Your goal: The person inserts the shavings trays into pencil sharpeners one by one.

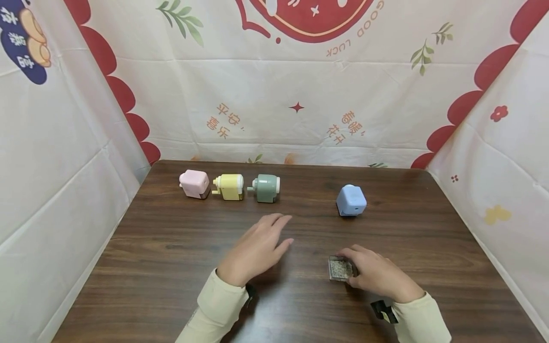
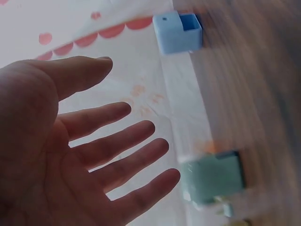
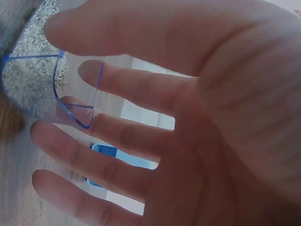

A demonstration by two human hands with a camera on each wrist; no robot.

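My right hand (image 1: 379, 274) has its thumb and fingers round a small clear shavings drawer (image 1: 340, 268) filled with pale pencil shavings. From the right wrist view, the drawer (image 3: 28, 87) shows see-through walls with bluish edges, the thumb at one side and fingertips at the other. My left hand (image 1: 253, 250) is held over the middle of the table with fingers extended and nothing in it. Beyond the right hand stands a blue pencil sharpener (image 1: 351, 201); in the left wrist view the blue sharpener (image 2: 170, 36) has a hollow slot in its body.
Along the back left of the brown wooden table (image 1: 163, 257) stand a pink sharpener (image 1: 195, 183), a yellow sharpener (image 1: 231, 187) and a green sharpener (image 1: 266, 188) in a row. A printed white cloth (image 1: 274, 124) hangs behind the table and at both sides.
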